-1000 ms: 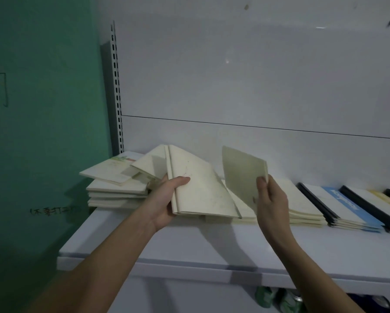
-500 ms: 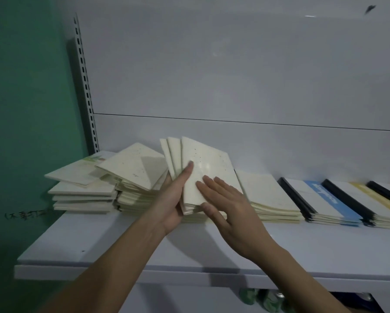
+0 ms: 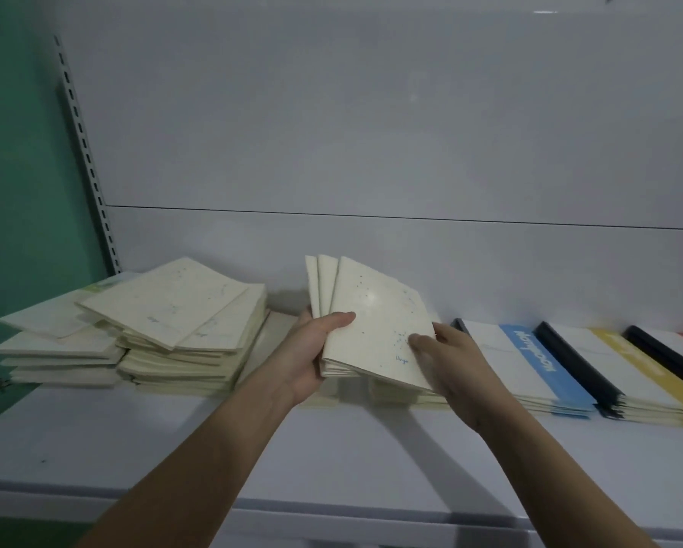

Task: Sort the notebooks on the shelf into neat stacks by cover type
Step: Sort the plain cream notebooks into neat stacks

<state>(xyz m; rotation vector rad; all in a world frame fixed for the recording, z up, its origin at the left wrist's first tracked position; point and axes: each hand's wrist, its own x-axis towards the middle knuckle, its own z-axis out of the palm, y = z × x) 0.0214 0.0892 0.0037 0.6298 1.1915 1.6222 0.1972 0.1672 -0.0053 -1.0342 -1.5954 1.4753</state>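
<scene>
Two bare hands hold a small bundle of cream notebooks [image 3: 375, 326] above a white shelf [image 3: 173, 437], seen from the person's own head. The left hand [image 3: 312, 350] grips the bundle's left edge, thumb curled over the top cover and fingers hidden beneath. The right hand [image 3: 446, 361] curls its fingers around the bundle's lower right corner. The bundle is tilted, its far end raised toward the white back wall [image 3: 371, 132], and the notebooks fan out slightly – three upper corners show side by side. The top cover is speckled with small blue dots and carries a short blue handwritten word (too small to read).

Directly under the bundle, more cream notebooks lie flat on the shelf. To the left sits an untidy cream pile [image 3: 189, 330], its top notebooks skewed, and further left a lower stack [image 3: 55, 350] by a green wall [image 3: 19, 172]. To the right, near the right hand, lie overlapping black-spined notebooks – one with a blue stripe [image 3: 537, 357], the next with a yellow stripe [image 3: 640, 369].
</scene>
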